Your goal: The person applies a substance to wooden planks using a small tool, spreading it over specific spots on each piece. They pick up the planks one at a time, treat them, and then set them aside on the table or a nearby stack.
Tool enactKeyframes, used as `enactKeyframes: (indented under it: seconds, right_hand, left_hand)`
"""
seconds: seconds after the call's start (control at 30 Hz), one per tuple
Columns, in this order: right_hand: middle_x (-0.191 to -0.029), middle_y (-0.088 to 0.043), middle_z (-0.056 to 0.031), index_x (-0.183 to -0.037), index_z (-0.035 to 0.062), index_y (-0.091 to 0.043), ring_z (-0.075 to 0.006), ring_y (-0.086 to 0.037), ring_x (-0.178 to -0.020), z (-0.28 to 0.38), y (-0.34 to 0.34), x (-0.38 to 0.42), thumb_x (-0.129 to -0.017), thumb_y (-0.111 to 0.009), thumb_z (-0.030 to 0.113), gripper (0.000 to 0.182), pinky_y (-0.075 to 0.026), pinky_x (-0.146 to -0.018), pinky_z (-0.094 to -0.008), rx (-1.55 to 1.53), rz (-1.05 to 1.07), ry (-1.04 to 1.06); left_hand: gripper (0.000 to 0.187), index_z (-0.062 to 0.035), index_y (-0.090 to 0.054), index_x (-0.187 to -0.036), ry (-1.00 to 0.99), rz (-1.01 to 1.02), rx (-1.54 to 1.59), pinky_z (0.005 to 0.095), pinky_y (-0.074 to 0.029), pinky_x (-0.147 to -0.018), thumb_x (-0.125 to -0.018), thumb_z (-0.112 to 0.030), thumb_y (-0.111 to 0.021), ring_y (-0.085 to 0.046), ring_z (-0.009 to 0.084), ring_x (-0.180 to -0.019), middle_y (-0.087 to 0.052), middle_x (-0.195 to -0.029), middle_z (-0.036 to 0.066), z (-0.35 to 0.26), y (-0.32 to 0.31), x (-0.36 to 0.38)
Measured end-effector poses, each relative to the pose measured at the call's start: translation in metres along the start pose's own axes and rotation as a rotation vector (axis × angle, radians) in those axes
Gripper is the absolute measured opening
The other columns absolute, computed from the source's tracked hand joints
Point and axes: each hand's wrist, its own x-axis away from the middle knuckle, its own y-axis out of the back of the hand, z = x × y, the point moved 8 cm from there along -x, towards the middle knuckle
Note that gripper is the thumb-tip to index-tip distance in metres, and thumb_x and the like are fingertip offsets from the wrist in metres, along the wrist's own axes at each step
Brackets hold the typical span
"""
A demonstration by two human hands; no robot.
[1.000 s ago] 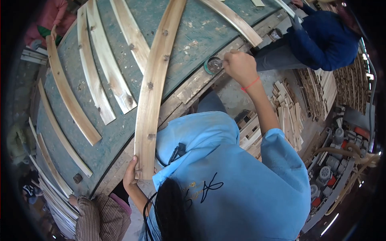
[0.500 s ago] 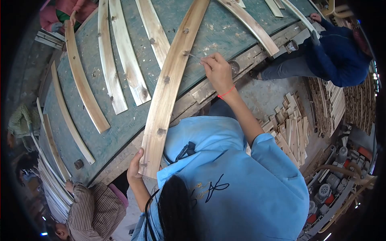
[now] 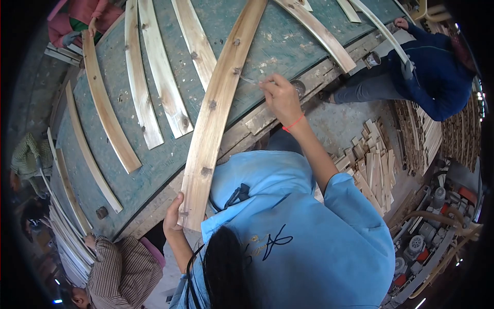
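A long wooden board (image 3: 218,123) with several dark knots slants from my lap across the table edge. My left hand (image 3: 173,219) grips its near end, thumb along the left side. Between the pinched fingertips of my right hand (image 3: 281,98) is a thin, pale, stick-like tool (image 3: 248,80); its exact kind is too small to make out. The tool's tip reaches the board's right edge, close to a dark knot (image 3: 236,71). A small round tin (image 3: 298,88) sits at the table edge, partly hidden behind my right hand.
More boards (image 3: 164,92) lie spread over the green table (image 3: 159,177). A co-worker in dark blue (image 3: 437,77) holds a strip at the right; others work along the left side. Wood offcuts (image 3: 375,170) are piled on the floor, with machinery (image 3: 422,242) at lower right.
My right hand has shifted slightly right and down, drawing the tool a little back from the knot. The co-worker in blue has moved a hand and the strip lower.
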Motion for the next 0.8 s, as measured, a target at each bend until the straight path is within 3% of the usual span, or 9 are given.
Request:
enactKeyframes:
  seconds: [0.07,0.13,0.2,0.3,0.4,0.53,0.63,0.7,0.8]
  right_hand:
    - [-0.083,-0.061,-0.0088,-0.081,0.0044,-0.07,-0.0282,-0.063,-0.072,-0.009,0.006,-0.002,-0.077,-0.067,0.003,0.005,-0.052,-0.065,-0.0371,-0.119,0.014,-0.118]
    - [-0.081,-0.062,-0.0089,-0.081,0.0039,-0.069,-0.0278,-0.064,-0.07,-0.014,0.005,-0.008,-0.078,-0.067,0.004,0.004,-0.052,-0.062,-0.0365,-0.133,-0.04,-0.122]
    - [-0.081,-0.062,-0.0093,-0.081,0.0035,-0.069,-0.0284,-0.064,-0.07,-0.017,-0.001,-0.012,-0.079,-0.067,0.005,0.003,-0.052,-0.062,-0.037,-0.157,-0.107,-0.105]
    - [-0.081,-0.062,-0.0091,-0.081,0.0044,-0.069,-0.0282,-0.064,-0.071,-0.02,-0.019,-0.014,-0.078,-0.068,0.005,0.004,-0.052,-0.062,-0.0367,-0.147,-0.077,-0.097]
    - [-0.08,-0.062,-0.0083,-0.081,0.0055,-0.07,-0.0281,-0.064,-0.07,-0.017,-0.017,-0.015,-0.077,-0.067,0.004,0.005,-0.053,-0.062,-0.0366,-0.123,-0.044,-0.022]
    - [-0.081,-0.063,-0.0077,-0.085,0.0066,-0.07,-0.0261,-0.063,-0.071,-0.015,-0.01,-0.016,-0.076,-0.068,0.002,0.01,-0.052,-0.062,-0.0345,-0.078,-0.017,0.117]
    - [-0.078,-0.064,-0.0063,-0.084,0.0038,-0.07,-0.022,-0.062,-0.06,-0.018,-0.006,-0.018,-0.078,-0.066,0.003,0.007,-0.052,-0.057,-0.0326,-0.22,0.011,0.122]
    - [-0.077,-0.066,-0.005,-0.09,0.0012,-0.07,-0.0138,-0.059,-0.055,-0.052,-0.027,-0.011,-0.081,-0.067,0.005,0.01,-0.048,-0.052,-0.0271,-0.697,0.235,-0.531]
    - [-0.076,-0.067,-0.005,-0.093,-0.0002,-0.07,-0.0098,-0.056,-0.053,-0.065,-0.034,-0.011,-0.083,-0.068,0.009,0.013,-0.044,-0.05,-0.0247,-0.76,0.22,-0.723]
  left_hand:
    - [0.065,0.0122,-0.051,-0.116,0.013,0.012,0.021,0.0479,-0.055,-0.058,-0.088,-0.046,-0.055,-0.066,0.0395,-0.064,-0.064,-0.084,0.028,0.001,0.001,0.0]
    - [0.065,0.0122,-0.051,-0.117,0.031,0.025,0.043,0.0482,-0.055,-0.058,-0.088,-0.046,-0.055,-0.066,0.0397,-0.064,-0.064,-0.084,0.028,0.003,0.005,-0.001]
    - [0.059,0.0044,-0.051,-0.123,0.089,0.113,0.099,0.0446,-0.058,-0.057,-0.088,-0.043,-0.059,-0.068,0.0323,-0.069,-0.067,-0.094,0.021,0.007,0.003,-0.002]
    - [0.06,0.0041,-0.051,-0.124,0.073,0.103,0.077,0.0429,-0.058,-0.062,-0.088,-0.043,-0.059,-0.068,0.0307,-0.074,-0.067,-0.098,0.02,0.003,0.0,0.002]
    - [0.064,0.0118,-0.052,-0.116,0.015,-0.001,0.019,0.048,-0.056,-0.06,-0.088,-0.046,-0.056,-0.066,0.0387,-0.066,-0.065,-0.087,0.027,0.0,0.002,0.004]
    - [0.064,0.0116,-0.052,-0.116,-0.018,-0.046,-0.04,0.0478,-0.056,-0.061,-0.088,-0.046,-0.056,-0.066,0.0378,-0.066,-0.065,-0.087,0.027,-0.003,0.004,0.003]
    - [0.064,0.0116,-0.053,-0.115,-0.011,-0.06,0.072,0.0464,-0.056,-0.06,-0.089,-0.046,-0.055,-0.067,0.0371,-0.066,-0.065,-0.087,0.027,0.001,0.011,0.001]
    - [0.063,0.0113,-0.053,-0.115,0.045,0.044,0.064,0.0447,-0.056,-0.06,-0.089,-0.046,-0.055,-0.067,0.0364,-0.066,-0.066,-0.087,0.027,0.0,0.0,0.005]
    - [0.063,0.0114,-0.053,-0.116,0.071,0.125,0.05,0.0438,-0.056,-0.06,-0.089,-0.046,-0.055,-0.067,0.0363,-0.065,-0.066,-0.087,0.027,0.001,-0.003,0.005]
